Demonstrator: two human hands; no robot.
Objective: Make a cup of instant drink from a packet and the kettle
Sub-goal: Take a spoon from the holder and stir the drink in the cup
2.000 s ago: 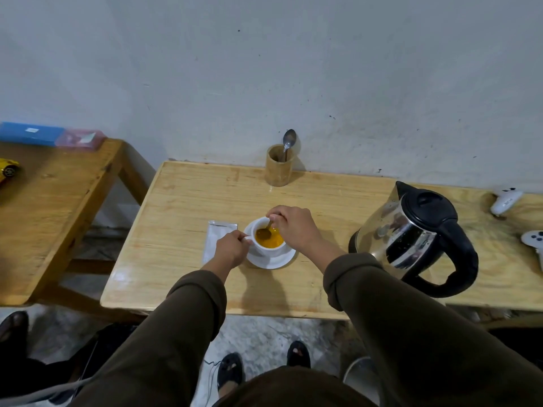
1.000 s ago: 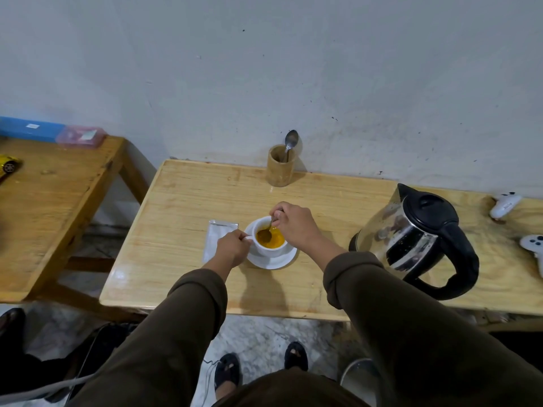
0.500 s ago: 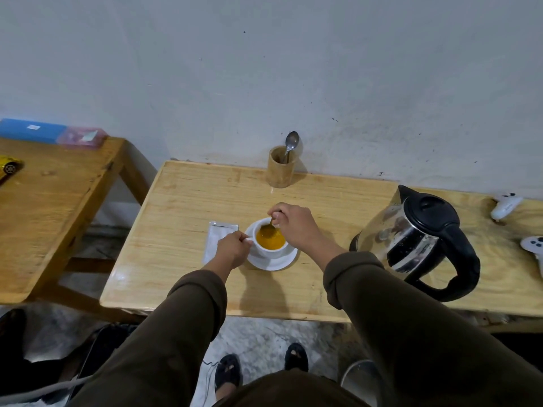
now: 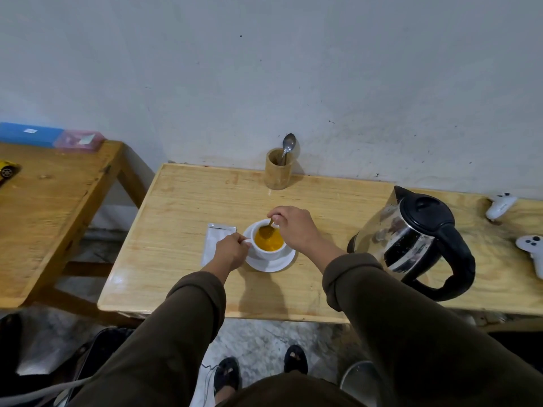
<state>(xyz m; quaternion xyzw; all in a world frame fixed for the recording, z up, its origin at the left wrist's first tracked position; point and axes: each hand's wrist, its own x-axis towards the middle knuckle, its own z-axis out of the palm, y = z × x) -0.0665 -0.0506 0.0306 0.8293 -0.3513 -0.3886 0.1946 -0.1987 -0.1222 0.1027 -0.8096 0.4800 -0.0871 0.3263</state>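
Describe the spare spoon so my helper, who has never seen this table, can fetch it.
Start at the light wooden table against the white wall. At its far edge stands a wooden cup. The spare spoon stands in it, silver bowl upward, unlike the stirring spoon that the right hand holds in the orange drink.

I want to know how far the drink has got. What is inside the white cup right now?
The white cup holds orange liquid, with a spoon dipped in, held by the right hand. Any powder below the surface cannot be seen.
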